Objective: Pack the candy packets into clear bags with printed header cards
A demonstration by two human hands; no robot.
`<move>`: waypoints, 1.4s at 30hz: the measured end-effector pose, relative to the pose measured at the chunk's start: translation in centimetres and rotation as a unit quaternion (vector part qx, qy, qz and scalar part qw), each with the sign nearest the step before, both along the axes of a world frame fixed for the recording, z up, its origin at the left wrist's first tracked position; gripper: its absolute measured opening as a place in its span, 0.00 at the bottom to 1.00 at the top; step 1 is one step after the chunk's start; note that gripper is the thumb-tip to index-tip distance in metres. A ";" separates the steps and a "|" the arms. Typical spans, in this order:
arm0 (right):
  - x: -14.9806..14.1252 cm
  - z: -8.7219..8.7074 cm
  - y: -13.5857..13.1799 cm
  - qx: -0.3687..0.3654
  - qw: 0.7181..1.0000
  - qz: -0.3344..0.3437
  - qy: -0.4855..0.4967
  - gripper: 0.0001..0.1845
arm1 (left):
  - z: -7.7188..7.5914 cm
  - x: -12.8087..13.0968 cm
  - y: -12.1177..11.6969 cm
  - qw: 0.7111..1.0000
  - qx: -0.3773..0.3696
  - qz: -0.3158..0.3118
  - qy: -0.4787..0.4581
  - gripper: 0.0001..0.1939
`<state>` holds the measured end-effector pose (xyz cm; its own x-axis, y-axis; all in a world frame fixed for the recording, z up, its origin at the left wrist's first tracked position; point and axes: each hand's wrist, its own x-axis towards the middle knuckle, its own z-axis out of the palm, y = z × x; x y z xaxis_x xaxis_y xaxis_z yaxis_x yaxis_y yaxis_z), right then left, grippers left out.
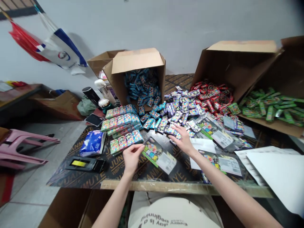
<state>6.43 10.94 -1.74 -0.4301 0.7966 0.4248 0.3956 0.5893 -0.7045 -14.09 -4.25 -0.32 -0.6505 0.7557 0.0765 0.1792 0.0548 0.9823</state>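
My left hand (131, 157) pinches the upper left corner of a printed plastic bag (159, 155) with a black, green and white design, lying on the table. My right hand (182, 138) reaches over the near edge of a heap of small purple packets (177, 116). Its fingers are stretched and apart at the packets, and I see nothing held in them. Just left of the bag sits a colourful wrapped block of packets (127, 141), with stacked blocks (121, 122) behind it. Small blue packets (149, 123) lie between these stacks and the purple heap.
Cardboard boxes on their sides hold blue packets (142, 84), red packets (213, 95) and green packets (273, 103). More printed bags (220, 163) and white paper sheets (275, 177) lie at right. A tape dispenser (85, 164), blue pouch (92, 143), phone (94, 119) and bottles (104, 90) stand left.
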 end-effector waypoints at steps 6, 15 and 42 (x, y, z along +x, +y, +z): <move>-8.0 -1.6 4.8 0.034 0.975 0.005 -0.219 0.48 | -3.5 -3.5 -5.2 0.980 -0.134 0.097 0.109 0.10; -8.6 1.1 1.1 -0.071 0.983 0.168 -0.013 0.48 | 0.2 -0.4 -2.6 0.975 -0.090 -0.048 -0.199 0.19; 4.5 4.8 -7.5 -0.164 0.923 0.347 -0.011 0.45 | 2.1 5.3 2.4 0.813 -0.154 -0.456 -0.327 0.32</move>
